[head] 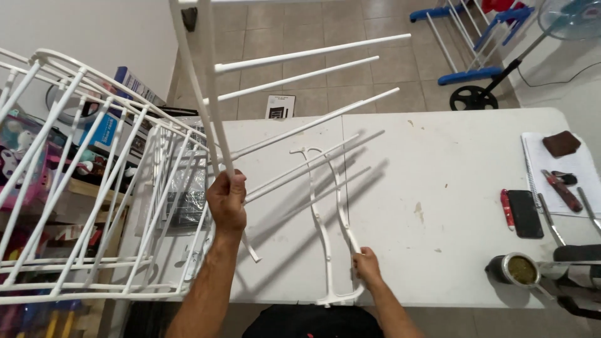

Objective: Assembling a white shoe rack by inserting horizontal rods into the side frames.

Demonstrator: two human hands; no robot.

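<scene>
My left hand (226, 201) grips the upright side bar of a white drying-rack section (300, 57), held tilted above the white table (451, 188); several thin rods stick out from it to the right. My right hand (367, 265) pinches the near end of a white plastic bracket piece (325, 206) with two curved legs, which lies flat on the table near its front edge. A larger white wire rack frame (81, 188) rests at the table's left end, overhanging it.
At the table's right end lie a notebook (585, 166), a black phone (524, 213), a red pen (506, 208), hand tools and a metal cup (517, 269). A blue-and-white rack (476, 37) and a fan stand on the tiled floor beyond. Boxes and toys crowd the left.
</scene>
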